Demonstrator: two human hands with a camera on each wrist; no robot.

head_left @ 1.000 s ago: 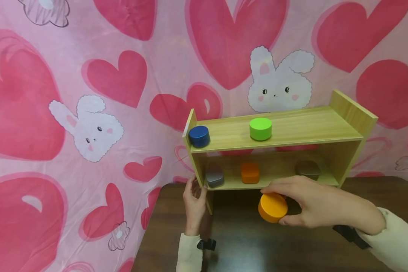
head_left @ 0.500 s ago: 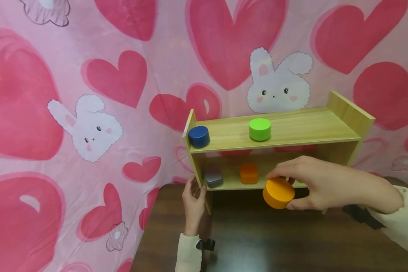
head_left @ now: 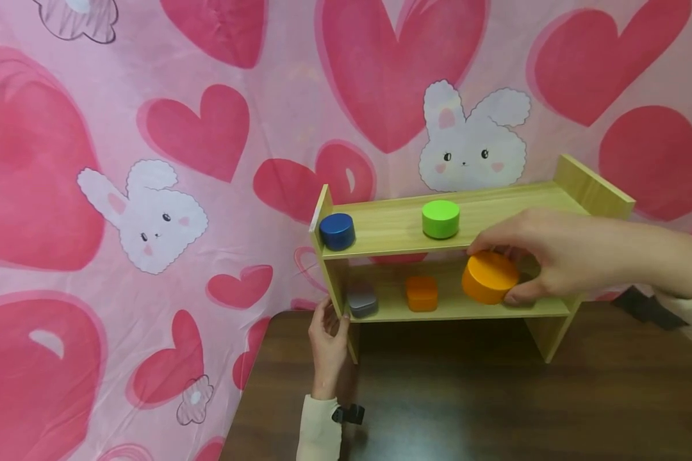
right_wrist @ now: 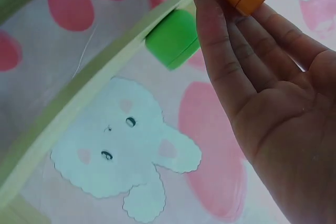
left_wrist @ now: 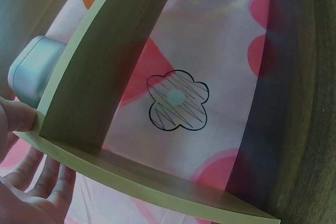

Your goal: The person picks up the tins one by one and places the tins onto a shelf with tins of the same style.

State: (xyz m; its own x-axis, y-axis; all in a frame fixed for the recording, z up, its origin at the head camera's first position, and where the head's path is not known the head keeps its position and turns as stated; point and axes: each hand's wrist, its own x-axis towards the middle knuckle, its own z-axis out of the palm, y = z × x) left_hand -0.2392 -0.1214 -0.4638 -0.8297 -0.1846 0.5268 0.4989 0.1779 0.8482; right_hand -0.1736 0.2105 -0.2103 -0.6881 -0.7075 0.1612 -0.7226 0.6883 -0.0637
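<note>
My right hand (head_left: pixel 571 256) pinches a yellow-orange round tin (head_left: pixel 490 278) between thumb and fingers, in front of the right half of the wooden shelf (head_left: pixel 380 224). In the head view this tin overlaps the lower board, its top face tipped towards me. My left hand (head_left: pixel 329 352) grips the shelf's left side panel, thumb in front and fingers round the outside, as the left wrist view shows. Near that thumb a silver tin (left_wrist: pixel 34 69) stands on the lower board. An orange squarish tin (head_left: pixel 421 294) stands farther right on it.
On the top board, a blue round tin (head_left: pixel 337 232) stands at the left end and a green round tin (head_left: pixel 441 219) near the middle. The shelf stands on a dark wooden table (head_left: pixel 438 397) before a pink heart-patterned cloth (head_left: pixel 288 96).
My right hand has lifted the yellow-orange tin up and to the right, from below the lower board to in front of it. It now hides the dark tin seen there earlier. The left hand stays put.
</note>
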